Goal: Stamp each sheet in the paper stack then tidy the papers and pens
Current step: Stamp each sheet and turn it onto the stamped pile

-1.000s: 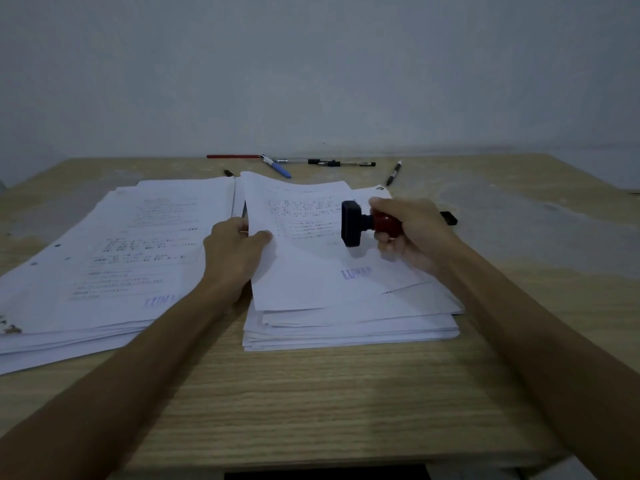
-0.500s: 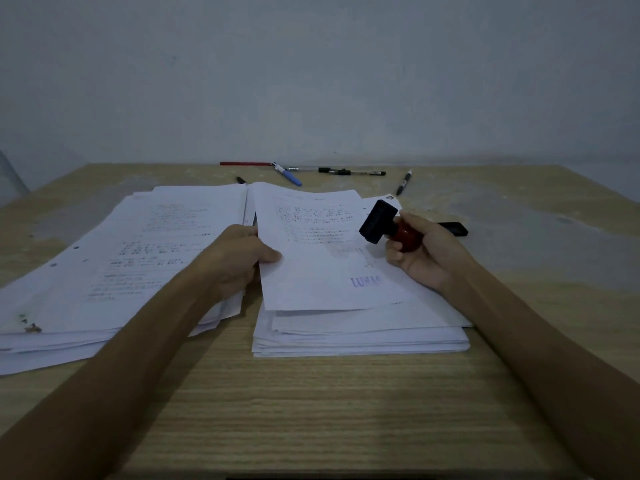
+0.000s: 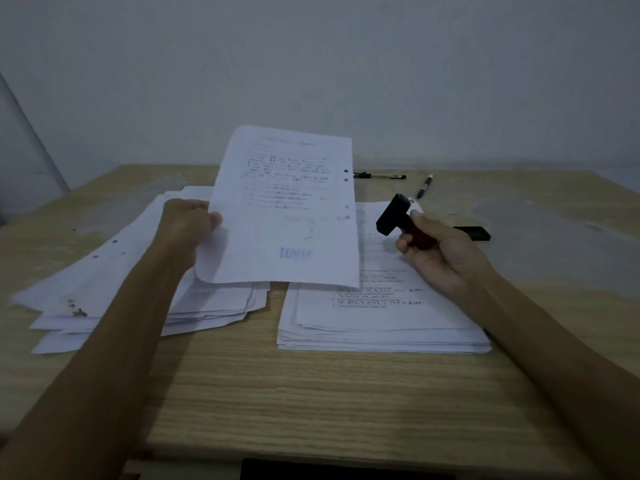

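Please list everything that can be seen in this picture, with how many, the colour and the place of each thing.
lifted sheet: one, white with a blue stamp mark, held up above the gap between the piles
right pile: one, white sheets, on the table's right half
left pile: one, white sheets, spread loosely on the left
stamp: one, black head and red handle, above the right pile
pens: two in view, black, near the far edge
black flat object: one, beyond the right hand; cannot tell what it is
table: one, light wood
left hand: holds the lifted sheet's left edge
right hand: grips the stamp
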